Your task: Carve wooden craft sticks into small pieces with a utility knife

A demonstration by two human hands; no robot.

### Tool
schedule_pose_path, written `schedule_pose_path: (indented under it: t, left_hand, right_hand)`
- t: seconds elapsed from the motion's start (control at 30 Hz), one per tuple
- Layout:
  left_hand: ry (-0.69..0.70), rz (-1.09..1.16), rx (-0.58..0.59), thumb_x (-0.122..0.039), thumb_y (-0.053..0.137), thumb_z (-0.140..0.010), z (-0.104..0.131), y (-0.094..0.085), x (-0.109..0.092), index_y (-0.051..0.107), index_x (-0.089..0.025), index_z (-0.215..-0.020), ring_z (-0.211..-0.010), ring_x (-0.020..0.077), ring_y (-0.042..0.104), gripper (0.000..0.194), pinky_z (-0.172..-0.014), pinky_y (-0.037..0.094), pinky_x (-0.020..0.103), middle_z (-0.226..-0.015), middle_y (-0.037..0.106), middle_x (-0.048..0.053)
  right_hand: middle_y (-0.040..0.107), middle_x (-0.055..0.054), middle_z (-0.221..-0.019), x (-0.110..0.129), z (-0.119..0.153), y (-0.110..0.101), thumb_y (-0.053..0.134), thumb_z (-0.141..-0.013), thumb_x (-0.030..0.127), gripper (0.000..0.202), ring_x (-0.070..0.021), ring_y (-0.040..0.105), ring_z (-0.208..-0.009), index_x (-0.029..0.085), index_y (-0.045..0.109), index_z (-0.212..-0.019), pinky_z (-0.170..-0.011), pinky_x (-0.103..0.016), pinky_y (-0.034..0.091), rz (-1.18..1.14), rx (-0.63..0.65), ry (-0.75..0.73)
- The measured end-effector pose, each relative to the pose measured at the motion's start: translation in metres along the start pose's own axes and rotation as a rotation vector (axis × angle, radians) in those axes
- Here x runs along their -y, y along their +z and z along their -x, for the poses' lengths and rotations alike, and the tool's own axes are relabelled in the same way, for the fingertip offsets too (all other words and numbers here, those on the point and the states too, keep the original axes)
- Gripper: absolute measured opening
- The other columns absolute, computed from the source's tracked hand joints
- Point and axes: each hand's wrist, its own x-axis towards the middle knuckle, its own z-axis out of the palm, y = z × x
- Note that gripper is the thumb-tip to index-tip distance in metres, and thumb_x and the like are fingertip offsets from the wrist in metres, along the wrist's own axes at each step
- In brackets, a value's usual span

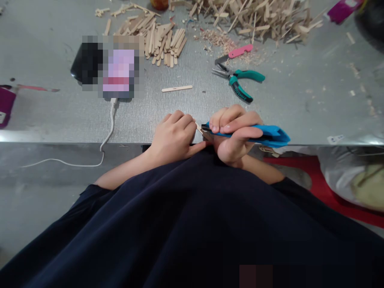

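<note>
One grey, wood-strewn table spreads before the left hand, pinching a stick, and right hand, gripping a blue tool.

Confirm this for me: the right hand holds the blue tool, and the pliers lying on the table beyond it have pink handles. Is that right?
Not quite: in the head view, the pliers have teal handles; the pink handle belongs to another tool beside them. The rest stands: the right hand holds the blue tool, and the pliers lie on the table beyond it.
</note>
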Motion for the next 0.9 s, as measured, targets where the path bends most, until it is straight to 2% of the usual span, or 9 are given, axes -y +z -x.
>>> schedule_pose_path:
  t: [0.23, 0.67, 0.9]
  left_hand:
    - [-0.003, 0.020, 0.016, -0.058, 0.082, -0.108, 0.0006, -0.0022, 0.0006, 0.077, -0.020, -0.106, -0.111, 0.0365, 0.076, 0.039, -0.090, 0.061, 0.051, -0.117, 0.087, 0.014]
    - [-0.012, 0.047, 0.010, -0.052, 0.084, -0.107, 0.0002, -0.0038, -0.0007, 0.078, -0.019, -0.107, -0.112, 0.0373, 0.077, 0.033, -0.090, 0.062, 0.053, -0.120, 0.087, 0.014]
    - [0.011, 0.022, -0.013, -0.056, 0.081, -0.109, 0.0003, -0.0039, -0.0006, 0.077, -0.020, -0.105, -0.108, 0.0363, 0.076, 0.037, -0.088, 0.062, 0.052, -0.117, 0.087, 0.013]
  right_hand:
    - [0.030, 0.008, -0.067, 0.0002, -0.0013, 0.0047, 0.077, -0.123, 0.051, 0.055, -0.0061, 0.035, -0.037, 0.025, 0.049, -0.083, -0.033, -0.019, 0.023, -0.013, -0.021, -0.006]
    - [0.032, 0.007, -0.067, 0.0015, 0.0021, 0.0014, 0.071, -0.126, 0.053, 0.053, -0.0081, 0.030, -0.038, 0.027, 0.051, -0.085, -0.035, -0.023, 0.022, 0.041, -0.022, 0.012]
    - [0.027, 0.008, -0.066, 0.0016, 0.0026, 0.0062, 0.070, -0.125, 0.051, 0.052, -0.0070, 0.028, -0.036, 0.026, 0.050, -0.084, -0.033, -0.021, 0.020, 0.027, -0.064, 0.050]
